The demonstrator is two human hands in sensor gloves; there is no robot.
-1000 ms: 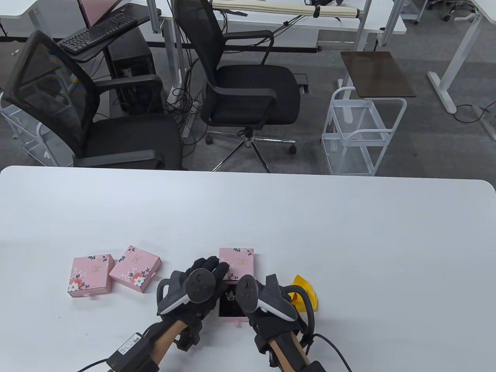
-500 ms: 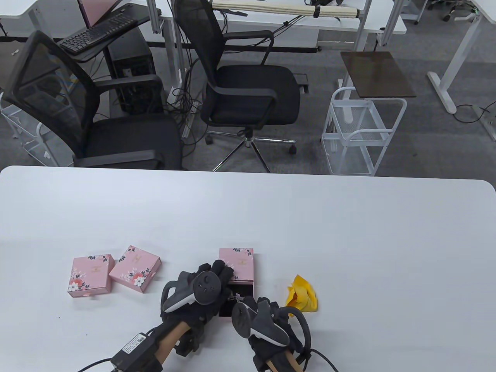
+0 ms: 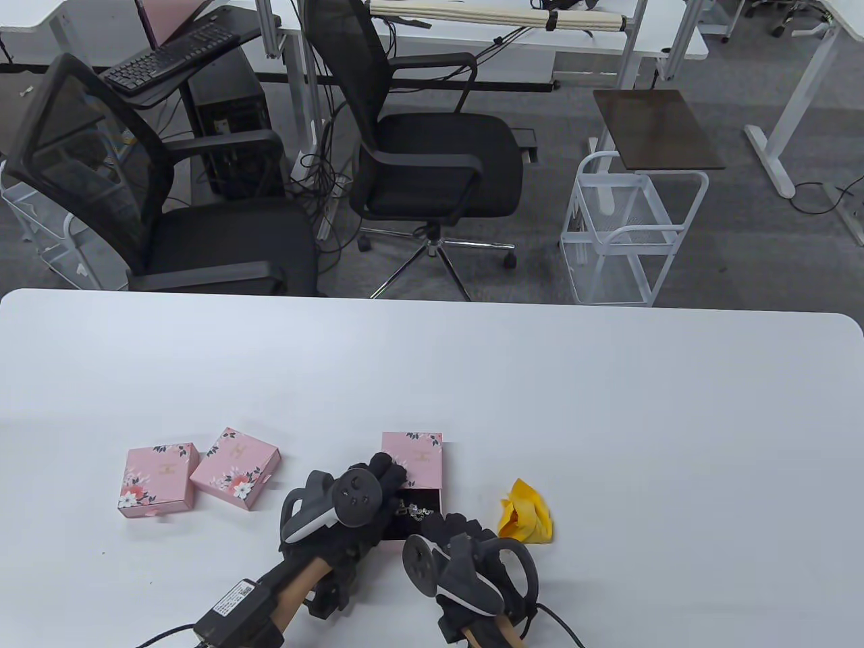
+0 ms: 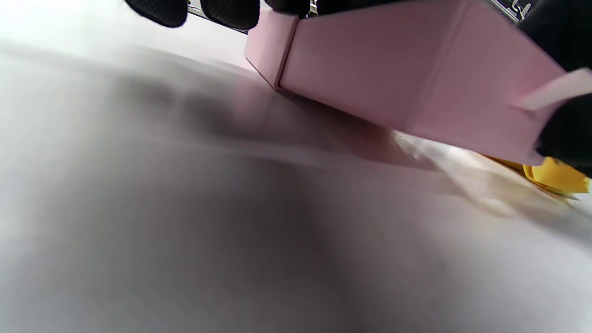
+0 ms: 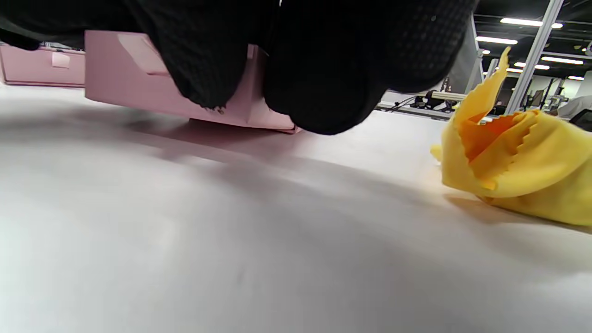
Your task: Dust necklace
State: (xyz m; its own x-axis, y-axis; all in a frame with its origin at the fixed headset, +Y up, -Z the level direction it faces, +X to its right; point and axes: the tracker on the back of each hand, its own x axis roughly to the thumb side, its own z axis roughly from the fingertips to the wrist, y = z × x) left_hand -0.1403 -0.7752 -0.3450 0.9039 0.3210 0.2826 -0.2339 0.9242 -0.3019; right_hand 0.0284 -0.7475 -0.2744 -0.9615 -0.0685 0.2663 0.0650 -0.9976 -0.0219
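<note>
Now the necklace [image 3: 413, 511] is seen lying in the opened pink box [image 3: 420, 501], just ahead of the right hand [image 3: 466, 540]; curled fingers are bent at its near edge, whether pinching cannot be told; the box is steadied by the left hand [image 3: 368, 496]; the yellow cloth [image 3: 525, 513] is left untouched beside, on the table [image 3: 607, 418].

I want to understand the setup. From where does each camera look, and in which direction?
Table view: high above, looking down at the white table; both gloved hands show, left hand, right hand.
Left wrist view: low near the tabletop, facing the pink drawer box; fingers at top.
Right wrist view: equally low; fingers at top.
All three share the yellow cloth.
</note>
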